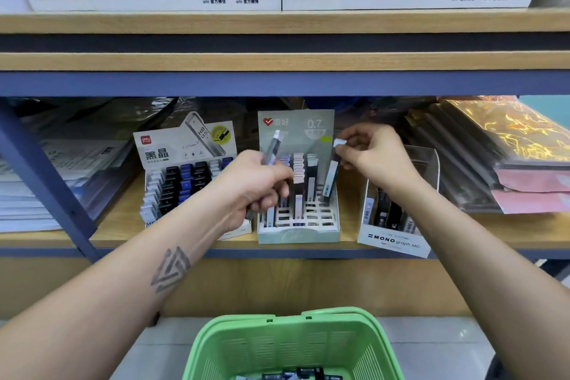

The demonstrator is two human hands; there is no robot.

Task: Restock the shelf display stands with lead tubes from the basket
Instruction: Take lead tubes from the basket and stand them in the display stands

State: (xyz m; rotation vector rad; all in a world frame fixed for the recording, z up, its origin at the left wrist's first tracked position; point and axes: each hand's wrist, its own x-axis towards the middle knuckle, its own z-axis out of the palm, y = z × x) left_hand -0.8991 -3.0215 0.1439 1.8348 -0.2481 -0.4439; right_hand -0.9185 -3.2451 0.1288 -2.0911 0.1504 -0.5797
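Tubes (298, 176) half-fill green stand (297, 233); more lie in basket (234, 345).

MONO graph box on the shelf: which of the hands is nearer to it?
Right. The right hand, pinching a lead tube, is just above the MONO graph box; the left hand is farther left, before the green stand.

Bright, even light falls on the wooden shelf (285, 23), while the recess beneath it lies in dim shadow. Right of the green basket (293, 345) and above, the plastic-wrapped packets (505, 145) glare gold. Both hands are softly motion-blurred, and the wide lens bows the shelf lines toward the frame edges.
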